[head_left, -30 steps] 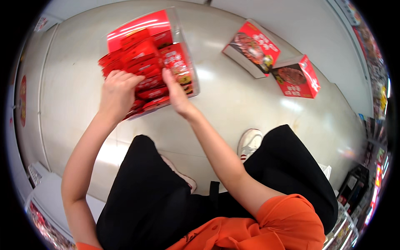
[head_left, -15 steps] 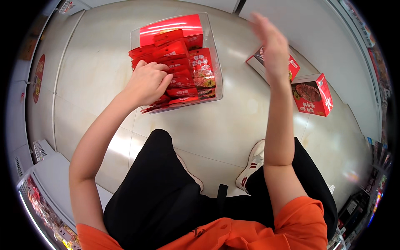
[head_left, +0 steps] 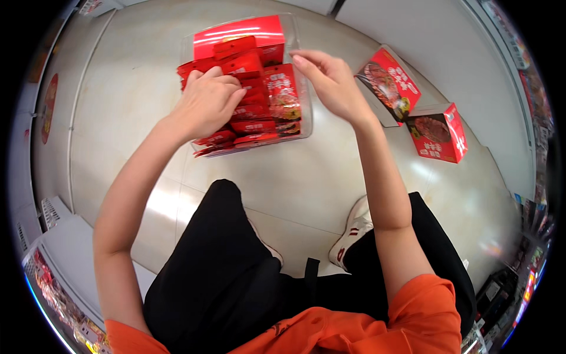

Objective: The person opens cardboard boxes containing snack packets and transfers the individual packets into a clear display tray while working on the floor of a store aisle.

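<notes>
A clear plastic bin (head_left: pixel 306 112) on the floor in front of me holds several rows of red snack packets (head_left: pixel 282 91) and a red box (head_left: pixel 239 36) at its back. My left hand (head_left: pixel 211 101) lies over the packets on the bin's left side, its fingers curled around their upper edges; the fingertips are partly hidden. By the bin's right rim is my right hand (head_left: pixel 330 82), thumb and forefinger slightly apart, with nothing visible in it. Whether it touches the rim, I cannot tell.
Two red cardboard boxes with food pictures stand on the tiled floor to the right, one (head_left: pixel 389 85) tilted beside the other (head_left: pixel 437 133). A white cabinet front (head_left: pixel 424 47) runs along the right. Shelves of packaged goods (head_left: pixel 56 289) are at the lower left. My shoes (head_left: pixel 354 233) are below the bin.
My right hand has come down and left from above the boxes to the bin's right rim. The farther red box now shows its printed front. My left hand remains on the packets.
</notes>
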`<control>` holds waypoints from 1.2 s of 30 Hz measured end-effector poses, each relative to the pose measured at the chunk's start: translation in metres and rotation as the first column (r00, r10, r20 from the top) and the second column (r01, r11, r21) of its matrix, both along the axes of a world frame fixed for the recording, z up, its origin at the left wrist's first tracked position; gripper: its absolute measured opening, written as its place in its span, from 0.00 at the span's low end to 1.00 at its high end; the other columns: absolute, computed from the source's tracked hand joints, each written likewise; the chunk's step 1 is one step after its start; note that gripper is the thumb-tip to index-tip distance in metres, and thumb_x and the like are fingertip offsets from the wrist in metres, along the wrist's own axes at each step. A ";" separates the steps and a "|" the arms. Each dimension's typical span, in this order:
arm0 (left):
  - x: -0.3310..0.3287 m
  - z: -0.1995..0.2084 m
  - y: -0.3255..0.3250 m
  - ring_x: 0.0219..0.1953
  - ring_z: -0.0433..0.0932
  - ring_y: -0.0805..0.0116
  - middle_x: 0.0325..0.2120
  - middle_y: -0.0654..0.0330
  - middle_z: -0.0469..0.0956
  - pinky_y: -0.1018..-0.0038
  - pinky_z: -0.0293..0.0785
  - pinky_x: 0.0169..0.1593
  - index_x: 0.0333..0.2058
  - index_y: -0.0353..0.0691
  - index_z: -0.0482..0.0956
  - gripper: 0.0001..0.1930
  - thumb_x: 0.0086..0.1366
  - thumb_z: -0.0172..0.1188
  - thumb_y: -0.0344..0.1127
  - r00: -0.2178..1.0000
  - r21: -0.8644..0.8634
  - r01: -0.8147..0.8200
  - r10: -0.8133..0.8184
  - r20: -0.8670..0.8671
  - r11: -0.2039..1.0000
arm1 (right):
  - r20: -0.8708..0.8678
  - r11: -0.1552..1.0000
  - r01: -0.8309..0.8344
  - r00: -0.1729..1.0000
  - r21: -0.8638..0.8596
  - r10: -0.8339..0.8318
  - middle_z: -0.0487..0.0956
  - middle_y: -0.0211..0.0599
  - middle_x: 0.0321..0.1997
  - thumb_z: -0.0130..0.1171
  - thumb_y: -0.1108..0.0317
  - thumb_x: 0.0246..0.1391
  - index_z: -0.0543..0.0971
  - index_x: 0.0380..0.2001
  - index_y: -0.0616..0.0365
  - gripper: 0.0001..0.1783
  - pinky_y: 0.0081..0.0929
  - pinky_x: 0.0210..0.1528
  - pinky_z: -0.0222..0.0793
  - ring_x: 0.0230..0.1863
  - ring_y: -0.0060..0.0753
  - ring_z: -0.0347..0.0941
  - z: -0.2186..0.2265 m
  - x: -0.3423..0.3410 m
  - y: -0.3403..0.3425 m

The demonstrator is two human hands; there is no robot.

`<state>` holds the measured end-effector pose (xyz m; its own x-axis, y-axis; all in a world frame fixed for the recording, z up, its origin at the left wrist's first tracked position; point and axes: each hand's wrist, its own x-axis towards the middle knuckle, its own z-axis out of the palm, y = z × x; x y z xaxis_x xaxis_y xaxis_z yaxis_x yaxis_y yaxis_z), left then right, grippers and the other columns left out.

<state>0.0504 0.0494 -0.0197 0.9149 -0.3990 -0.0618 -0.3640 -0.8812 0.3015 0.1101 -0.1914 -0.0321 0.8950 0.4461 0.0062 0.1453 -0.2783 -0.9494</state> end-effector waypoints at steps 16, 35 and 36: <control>0.021 -0.024 -0.011 0.31 0.76 0.59 0.23 0.57 0.80 0.65 0.63 0.43 0.28 0.40 0.79 0.03 0.53 0.61 0.26 0.987 0.274 0.156 -0.157 -0.018 0.949 | 0.232 0.245 0.223 0.973 -0.944 0.009 0.73 0.53 0.56 0.66 0.54 0.43 0.69 0.57 0.63 0.39 0.42 0.58 0.66 0.57 0.53 0.69 0.065 0.038 -0.323; -0.008 0.041 -0.050 0.48 0.72 0.57 0.46 0.57 0.74 0.64 0.63 0.52 0.44 0.39 0.74 0.16 0.55 0.60 0.24 0.951 0.065 0.116 -0.130 0.280 0.991 | -0.698 0.697 -0.152 0.346 -0.701 -0.627 0.83 0.44 0.39 0.54 0.33 0.49 0.75 0.51 0.61 0.41 0.31 0.38 0.78 0.37 0.33 0.83 0.041 -0.019 -0.385; -0.008 0.045 -0.064 0.50 0.71 0.56 0.49 0.56 0.73 0.63 0.64 0.53 0.45 0.38 0.74 0.18 0.54 0.60 0.24 0.947 0.047 0.150 -0.157 0.282 0.988 | -0.678 0.664 -0.146 0.244 -0.733 -0.694 0.82 0.46 0.41 0.50 0.30 0.50 0.73 0.54 0.59 0.44 0.34 0.38 0.78 0.40 0.33 0.82 0.018 -0.021 -0.409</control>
<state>0.0422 -0.0143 0.0252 0.8239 -0.5374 0.1798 -0.5625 -0.8140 0.1448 0.0895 -0.6004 -0.0145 0.1587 -0.3229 -0.9330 -0.8343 -0.5492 0.0481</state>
